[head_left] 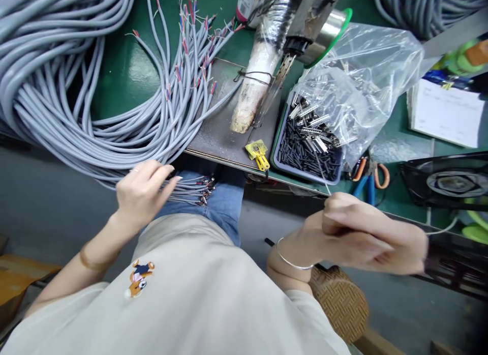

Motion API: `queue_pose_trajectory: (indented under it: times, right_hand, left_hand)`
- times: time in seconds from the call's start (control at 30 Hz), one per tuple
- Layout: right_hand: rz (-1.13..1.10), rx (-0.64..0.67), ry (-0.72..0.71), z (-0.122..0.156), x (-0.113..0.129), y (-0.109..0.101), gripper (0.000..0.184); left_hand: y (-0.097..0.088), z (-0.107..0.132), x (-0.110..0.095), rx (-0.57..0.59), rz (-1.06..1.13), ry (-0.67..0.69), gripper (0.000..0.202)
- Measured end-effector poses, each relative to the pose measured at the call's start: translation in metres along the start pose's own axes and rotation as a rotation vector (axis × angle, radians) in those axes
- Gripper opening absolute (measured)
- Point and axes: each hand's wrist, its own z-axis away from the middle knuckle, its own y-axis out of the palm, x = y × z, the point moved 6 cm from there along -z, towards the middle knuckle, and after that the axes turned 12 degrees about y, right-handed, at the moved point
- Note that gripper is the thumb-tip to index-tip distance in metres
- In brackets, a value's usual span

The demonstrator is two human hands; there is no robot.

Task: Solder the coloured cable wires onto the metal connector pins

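Observation:
My left hand [141, 189] is over the grey cables at the table's front edge, thumb and forefinger apart and the other fingers loosely curled. I see nothing between the fingertips. Just beside it, several cable ends with small metal connectors [206, 189] lie over my lap. To the right, my right hand [366, 235] is closed in front of the table edge. A thin silvery wire [323, 176], which looks like solder wire, runs from it up across a plastic bin [307, 174]. A large bundle of grey cables [125, 141] with stripped, coloured wire ends spreads over the table at left.
A soldering iron [280, 83] points down beside a wrapped, whitish tube [249, 95]. Behind them is a green-rimmed spool [331, 37]. The bin holds black sleeves and metal connectors, partly under a clear bag [381, 65]. Pliers [368, 179], a notepad [446, 111] and a fan [453, 182] are at right.

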Motion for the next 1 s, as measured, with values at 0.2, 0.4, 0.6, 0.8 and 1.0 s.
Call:
queue_pose_trajectory:
  times: [0.2,0.4,0.6,0.8,1.0]
  right_hand:
    - [-0.062,-0.336,-0.326,-0.015,0.040,0.029,0.038]
    - [-0.036,-0.314,-0.309,-0.010,0.037,0.024,0.027]
    - [0.033,-0.316,-0.247,-0.008,0.032,0.023,0.023]
    - [0.053,-0.423,-0.178,-0.010,0.024,0.018,0.029]
    - [-0.127,-0.648,-0.065,-0.012,0.012,0.003,0.032]
  left_hand:
    - [-0.006,0.008,0.029,0.010,-0.143,0.227,0.037]
    - [-0.043,-0.034,0.084,-0.303,0.494,-0.277,0.032]
    - [-0.063,-0.053,0.078,-0.213,0.835,-0.360,0.031]
    - [-0.030,-0.058,-0.015,0.121,0.828,-0.022,0.028]
    - [0.034,-0.063,-0.104,0.420,0.733,0.274,0.037]
